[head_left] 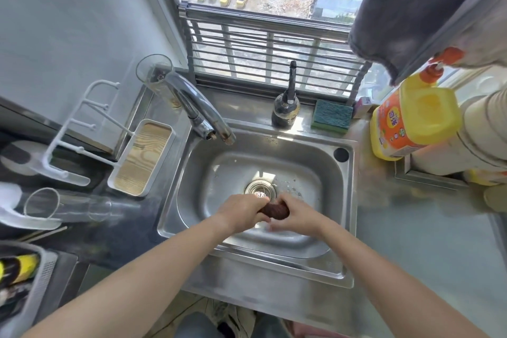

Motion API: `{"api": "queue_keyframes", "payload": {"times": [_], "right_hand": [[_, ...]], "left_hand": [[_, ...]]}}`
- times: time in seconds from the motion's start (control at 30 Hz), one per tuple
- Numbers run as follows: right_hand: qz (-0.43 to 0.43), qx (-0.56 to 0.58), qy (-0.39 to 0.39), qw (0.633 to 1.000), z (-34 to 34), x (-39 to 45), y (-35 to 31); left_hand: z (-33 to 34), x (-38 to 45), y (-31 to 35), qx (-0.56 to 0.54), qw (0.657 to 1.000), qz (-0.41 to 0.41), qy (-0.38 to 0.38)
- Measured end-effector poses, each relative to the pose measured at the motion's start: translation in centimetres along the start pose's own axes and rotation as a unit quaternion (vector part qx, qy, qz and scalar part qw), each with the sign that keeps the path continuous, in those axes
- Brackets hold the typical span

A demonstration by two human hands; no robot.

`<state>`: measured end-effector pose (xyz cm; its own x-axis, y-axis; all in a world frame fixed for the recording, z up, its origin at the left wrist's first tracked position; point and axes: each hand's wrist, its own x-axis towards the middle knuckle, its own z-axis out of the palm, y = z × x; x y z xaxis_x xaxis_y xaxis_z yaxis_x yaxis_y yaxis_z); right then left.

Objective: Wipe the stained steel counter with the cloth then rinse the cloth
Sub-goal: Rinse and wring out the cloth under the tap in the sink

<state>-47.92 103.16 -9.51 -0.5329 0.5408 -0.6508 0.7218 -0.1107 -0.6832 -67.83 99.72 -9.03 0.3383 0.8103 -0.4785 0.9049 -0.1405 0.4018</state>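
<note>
A dark reddish-brown cloth (275, 210) is bunched into a tight roll over the steel sink (307, 162), just in front of the drain (261, 189). My left hand (241, 212) grips its left end and my right hand (295, 214) grips its right end, both closed around it. The chrome faucet (201, 112) arches over the sink's back left corner; no water stream is visible. The steel counter (411, 241) stretches to the right of the sink.
On the back ledge stand a dark bottle (286, 107) and a green sponge (331, 116). A yellow detergent jug (411, 121) stands at right. At left are a wood-lined white tray (142, 155), a white rack (82, 129) and clear glasses (68, 204).
</note>
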Motion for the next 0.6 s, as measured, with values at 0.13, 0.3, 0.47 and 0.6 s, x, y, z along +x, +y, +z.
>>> {"api": "queue_keyframes", "payload": {"times": [0.13, 0.3, 0.47, 0.6], "right_hand": [[0.054, 0.339, -0.104, 0.933, -2.9, -1.0, -0.6], [0.071, 0.486, -0.333, 0.805, -3.0, -1.0, -1.2], [0.100, 0.338, -0.345, 0.870, -1.3, -0.3, -3.5], [0.107, 0.258, -0.242, 0.929, -0.5, 0.4, -4.6]], "left_hand": [[-0.6, -0.3, -1.3, 0.167, 0.944, 0.191, 0.210], [-2.6, 0.3, 0.2, 0.194, 0.873, 0.253, 0.369], [-3.6, 0.7, -0.8, 0.241, 0.886, 0.255, 0.303], [-4.4, 0.2, 0.7, 0.237, 0.965, 0.063, 0.095]]}}
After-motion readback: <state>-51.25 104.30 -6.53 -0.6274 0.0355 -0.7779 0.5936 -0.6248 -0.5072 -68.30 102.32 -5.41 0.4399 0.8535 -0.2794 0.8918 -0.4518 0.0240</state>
